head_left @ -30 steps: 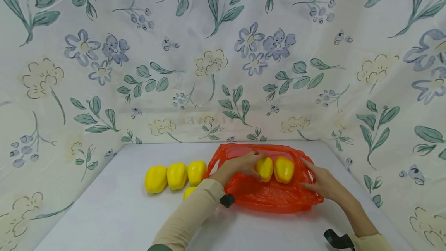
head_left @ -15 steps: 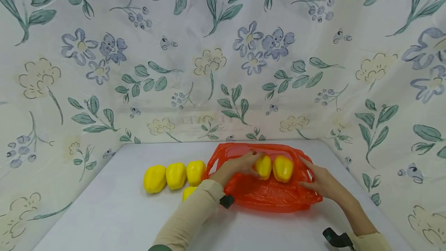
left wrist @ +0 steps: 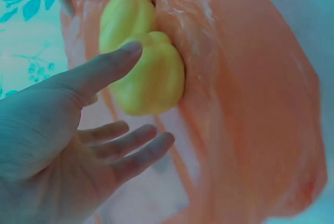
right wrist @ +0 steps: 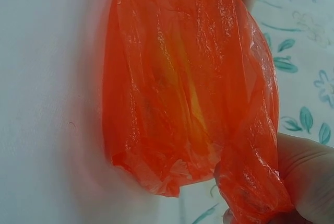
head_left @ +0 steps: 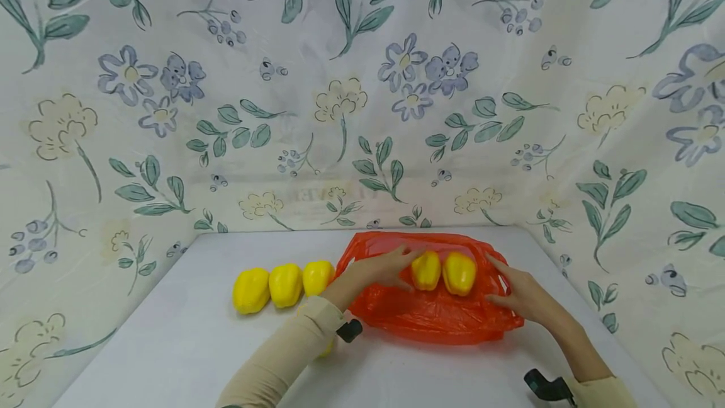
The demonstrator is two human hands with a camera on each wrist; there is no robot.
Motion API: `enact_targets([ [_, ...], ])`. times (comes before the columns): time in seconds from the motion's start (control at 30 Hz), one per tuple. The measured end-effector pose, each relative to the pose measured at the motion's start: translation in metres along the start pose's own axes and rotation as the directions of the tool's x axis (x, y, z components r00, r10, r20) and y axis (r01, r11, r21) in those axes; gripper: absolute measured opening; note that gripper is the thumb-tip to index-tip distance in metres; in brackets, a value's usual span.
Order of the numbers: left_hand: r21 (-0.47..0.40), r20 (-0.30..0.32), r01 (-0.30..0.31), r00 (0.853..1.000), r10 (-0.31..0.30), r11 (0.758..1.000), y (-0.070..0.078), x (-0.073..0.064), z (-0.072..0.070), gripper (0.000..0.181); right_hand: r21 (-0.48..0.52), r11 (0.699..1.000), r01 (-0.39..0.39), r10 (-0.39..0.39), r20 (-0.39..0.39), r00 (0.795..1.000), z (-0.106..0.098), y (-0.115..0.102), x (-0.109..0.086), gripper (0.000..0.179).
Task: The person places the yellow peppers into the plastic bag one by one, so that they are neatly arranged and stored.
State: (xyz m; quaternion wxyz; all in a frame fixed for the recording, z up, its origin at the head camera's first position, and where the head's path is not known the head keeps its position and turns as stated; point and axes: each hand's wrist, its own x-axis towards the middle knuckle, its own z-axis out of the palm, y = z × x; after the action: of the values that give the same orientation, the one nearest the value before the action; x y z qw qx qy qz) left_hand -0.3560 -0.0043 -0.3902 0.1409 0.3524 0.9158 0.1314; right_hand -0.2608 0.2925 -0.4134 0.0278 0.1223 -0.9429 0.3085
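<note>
Two yellow bell peppers, the left pepper and the right pepper, sit side by side in the mouth of a red plastic bag. Just left of them is my left hand, its thumb and fingers spread; in the left wrist view the thumb overlaps the nearer pepper and the palm holds nothing. My right hand grips the bag's right side. The right wrist view shows the bag's gathered edge between the thumb and fingers that the plastic mostly hides.
Several more yellow bell peppers lie on the white table left of the bag, including the leftmost pepper. My left sleeve covers most of another. A flowered cloth hangs behind and around the table.
My left hand has let go of the left pepper in the bag and drawn back a little to the left, its forearm shifting left too. The right hand stays at the bag's side.
</note>
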Motion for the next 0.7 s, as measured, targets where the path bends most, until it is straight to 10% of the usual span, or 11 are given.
enact_targets([
  [0.4, 0.021, -0.018, -0.084, 0.996, 0.084, 0.996, -0.016, -0.062, -0.01, 0.079, -0.018, 1.0, 0.002, -0.002, -0.007, 1.0, 0.004, 0.001, 0.0, 0.085],
  [0.7, -0.049, -0.175, -0.147, 0.975, 0.136, 0.988, -0.026, -0.11, -0.005, 0.06, -0.007, 1.0, 0.001, -0.001, 0.007, 1.0, 0.002, 0.001, 0.0, 0.086],
])
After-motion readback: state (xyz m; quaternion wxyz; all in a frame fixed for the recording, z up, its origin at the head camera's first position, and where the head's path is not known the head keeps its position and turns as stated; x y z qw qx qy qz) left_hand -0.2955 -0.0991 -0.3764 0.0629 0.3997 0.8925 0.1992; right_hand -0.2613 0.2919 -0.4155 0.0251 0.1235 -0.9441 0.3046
